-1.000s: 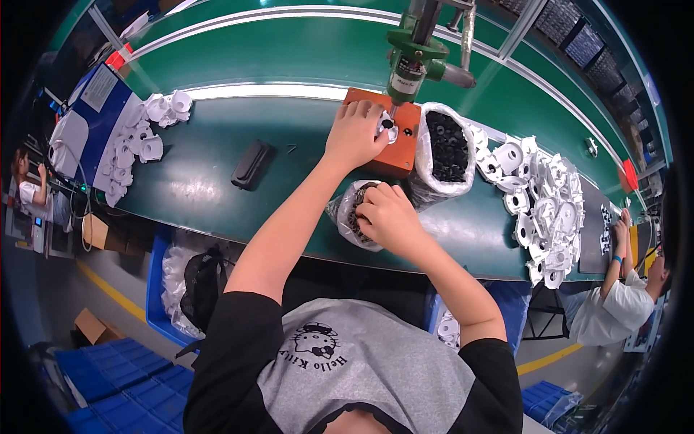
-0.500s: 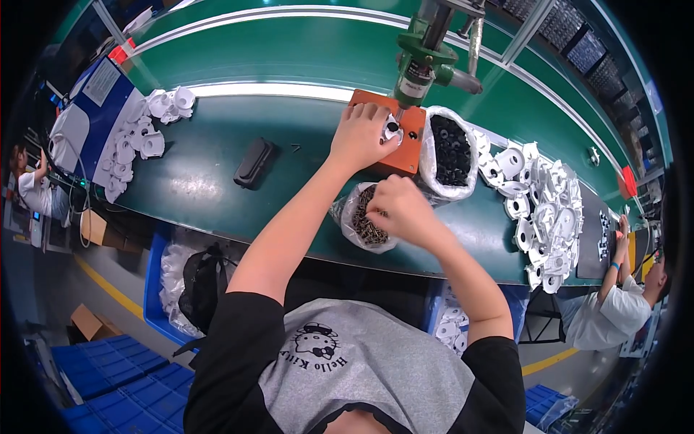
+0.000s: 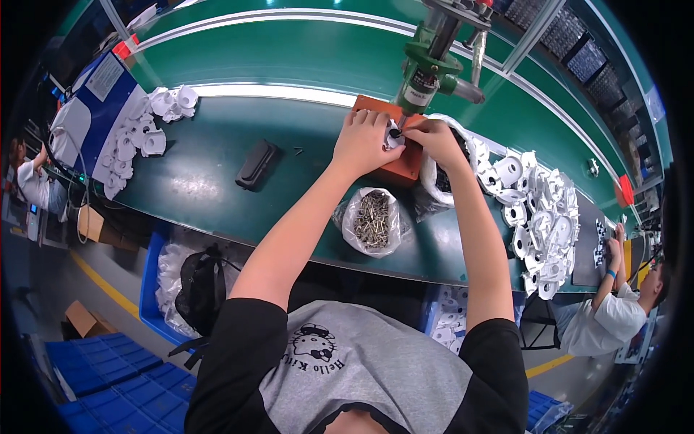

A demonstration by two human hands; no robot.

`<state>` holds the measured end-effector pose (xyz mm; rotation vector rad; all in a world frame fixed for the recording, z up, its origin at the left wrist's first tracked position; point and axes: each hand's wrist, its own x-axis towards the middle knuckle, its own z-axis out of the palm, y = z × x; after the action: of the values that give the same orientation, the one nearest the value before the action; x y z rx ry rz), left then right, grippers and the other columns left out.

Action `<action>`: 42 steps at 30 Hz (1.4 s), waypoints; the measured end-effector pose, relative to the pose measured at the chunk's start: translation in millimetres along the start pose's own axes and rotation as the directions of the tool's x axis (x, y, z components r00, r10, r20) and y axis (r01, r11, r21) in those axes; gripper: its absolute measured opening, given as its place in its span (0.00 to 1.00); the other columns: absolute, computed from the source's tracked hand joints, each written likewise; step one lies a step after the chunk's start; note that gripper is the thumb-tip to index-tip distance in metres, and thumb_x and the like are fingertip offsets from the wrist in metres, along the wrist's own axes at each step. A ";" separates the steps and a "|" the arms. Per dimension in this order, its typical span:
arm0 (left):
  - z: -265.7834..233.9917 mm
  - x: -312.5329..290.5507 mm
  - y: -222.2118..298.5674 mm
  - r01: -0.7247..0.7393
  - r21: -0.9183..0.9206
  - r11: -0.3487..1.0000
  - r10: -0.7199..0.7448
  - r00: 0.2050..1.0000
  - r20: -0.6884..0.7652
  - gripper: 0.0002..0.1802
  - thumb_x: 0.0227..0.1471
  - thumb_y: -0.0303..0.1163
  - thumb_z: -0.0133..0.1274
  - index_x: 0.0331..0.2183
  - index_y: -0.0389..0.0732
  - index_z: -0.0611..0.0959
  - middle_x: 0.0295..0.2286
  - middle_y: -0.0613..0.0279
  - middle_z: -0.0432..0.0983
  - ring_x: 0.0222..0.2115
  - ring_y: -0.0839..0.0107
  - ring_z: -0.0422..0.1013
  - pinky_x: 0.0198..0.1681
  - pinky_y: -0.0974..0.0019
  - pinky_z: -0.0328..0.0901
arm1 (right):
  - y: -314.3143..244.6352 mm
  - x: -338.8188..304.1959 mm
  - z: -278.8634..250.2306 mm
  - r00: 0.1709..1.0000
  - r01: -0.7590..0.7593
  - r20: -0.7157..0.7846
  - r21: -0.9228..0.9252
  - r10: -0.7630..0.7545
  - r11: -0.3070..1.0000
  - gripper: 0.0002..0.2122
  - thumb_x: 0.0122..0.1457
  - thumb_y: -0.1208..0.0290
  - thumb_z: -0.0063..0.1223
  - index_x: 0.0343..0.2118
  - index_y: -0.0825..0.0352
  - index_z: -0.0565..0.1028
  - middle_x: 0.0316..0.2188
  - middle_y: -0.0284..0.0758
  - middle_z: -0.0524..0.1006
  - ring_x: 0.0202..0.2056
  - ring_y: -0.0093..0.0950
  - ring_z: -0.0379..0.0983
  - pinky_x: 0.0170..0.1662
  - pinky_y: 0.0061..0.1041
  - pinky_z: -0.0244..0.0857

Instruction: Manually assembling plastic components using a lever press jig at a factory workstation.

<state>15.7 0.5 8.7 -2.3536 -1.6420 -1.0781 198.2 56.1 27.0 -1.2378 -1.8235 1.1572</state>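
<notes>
My left hand (image 3: 363,143) is closed on a white plastic part (image 3: 392,139) with a black piece in its middle, which rests on an orange fixture block (image 3: 396,172). From the other side my right hand (image 3: 438,143) reaches in, fingertips pinched at the black piece. Whatever sits in that pinch is too small to make out. Right above both hands hangs the green head of a press (image 3: 421,78), its metal tip close to the part. Nearer to me stands a clear bag (image 3: 396,217) of small metal pins (image 3: 371,219).
A bag (image 3: 428,173) of black parts stands partly behind my right forearm. White plastic parts (image 3: 549,224) are heaped at right, more (image 3: 130,141) at left beside a blue-and-white machine (image 3: 101,87). A black case (image 3: 256,165) lies on the green table (image 3: 217,195). Another person (image 3: 603,315) works at far right.
My right hand has left the bag of metal pins and moved up to the white part under the press. My left hand stays on that part.
</notes>
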 end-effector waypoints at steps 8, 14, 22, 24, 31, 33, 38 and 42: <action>-0.8 -0.2 0.7 -0.016 -0.009 1.000 0.016 0.999 -0.035 0.29 0.38 0.50 0.59 0.38 0.39 0.76 0.36 0.57 0.72 0.42 0.60 0.67 0.50 0.56 0.57 | 8.4 14.6 3.6 0.994 0.101 0.038 0.029 -0.102 0.994 0.06 0.48 0.76 0.54 0.26 0.74 0.77 0.23 0.34 0.76 0.26 0.21 0.69 0.32 0.21 0.63; 2.6 -1.0 -4.4 -0.041 -0.007 0.999 0.041 0.999 -0.029 0.28 0.38 0.49 0.60 0.36 0.38 0.77 0.34 0.56 0.73 0.41 0.58 0.68 0.50 0.57 0.58 | -10.0 12.9 7.5 0.995 -0.070 0.072 -0.028 0.072 0.997 0.05 0.47 0.75 0.57 0.24 0.70 0.74 0.21 0.29 0.72 0.25 0.18 0.65 0.29 0.19 0.59; 2.8 -2.4 1.5 0.036 -0.004 0.999 -0.036 0.999 0.000 0.27 0.39 0.48 0.59 0.38 0.40 0.76 0.35 0.54 0.74 0.38 0.56 0.72 0.35 0.58 0.70 | 1.4 17.6 11.0 0.995 -0.074 0.062 -0.071 0.079 0.995 0.10 0.47 0.71 0.61 0.29 0.69 0.73 0.22 0.28 0.70 0.26 0.18 0.62 0.29 0.19 0.58; 0.6 -1.1 2.4 0.024 0.019 1.000 -0.024 1.000 0.004 0.27 0.40 0.49 0.59 0.38 0.40 0.75 0.35 0.54 0.74 0.37 0.56 0.72 0.35 0.58 0.70 | 3.2 17.5 10.4 0.993 -0.078 0.088 -0.087 0.085 0.993 0.11 0.48 0.69 0.61 0.31 0.69 0.73 0.23 0.27 0.68 0.26 0.17 0.61 0.30 0.18 0.57; -0.6 -1.3 2.4 0.006 0.028 1.000 -0.006 1.000 0.008 0.27 0.41 0.49 0.58 0.38 0.40 0.74 0.33 0.55 0.71 0.35 0.57 0.71 0.32 0.59 0.70 | 16.5 41.2 -60.2 1.000 -0.018 0.002 0.324 0.019 0.946 0.07 0.56 0.71 0.48 0.35 0.67 0.73 0.25 0.31 0.75 0.25 0.19 0.68 0.28 0.18 0.61; -2.2 -1.3 1.6 0.035 0.025 0.999 -0.036 0.999 0.040 0.27 0.42 0.49 0.57 0.39 0.41 0.74 0.34 0.55 0.71 0.36 0.56 0.71 0.33 0.58 0.70 | 8.1 69.6 -95.9 0.986 0.164 -0.126 0.577 -0.111 0.801 0.10 0.59 0.63 0.47 0.37 0.65 0.72 0.25 0.30 0.72 0.25 0.22 0.68 0.29 0.21 0.63; -5.4 -5.9 -5.4 0.053 0.027 0.998 -0.053 0.999 0.005 0.28 0.40 0.49 0.58 0.38 0.39 0.74 0.32 0.55 0.72 0.34 0.57 0.71 0.33 0.58 0.69 | -101.2 146.4 -138.0 0.927 0.298 -0.374 0.733 -0.003 0.611 0.17 0.55 0.60 0.54 0.42 0.67 0.69 0.38 0.42 0.75 0.35 0.38 0.75 0.36 0.31 0.71; 2.4 2.4 7.4 0.016 -0.030 0.999 -0.016 1.000 0.009 0.28 0.40 0.49 0.58 0.39 0.39 0.74 0.33 0.54 0.72 0.36 0.57 0.71 0.34 0.58 0.69 | -109.6 211.7 -215.6 0.944 0.269 -0.312 0.525 -0.111 0.808 0.17 0.54 0.57 0.52 0.40 0.65 0.74 0.32 0.35 0.76 0.30 0.29 0.73 0.30 0.28 0.68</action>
<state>23.6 0.3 10.6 -2.3710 -1.6624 -1.1043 268.6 302.5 221.1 -0.7922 -1.2368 1.2223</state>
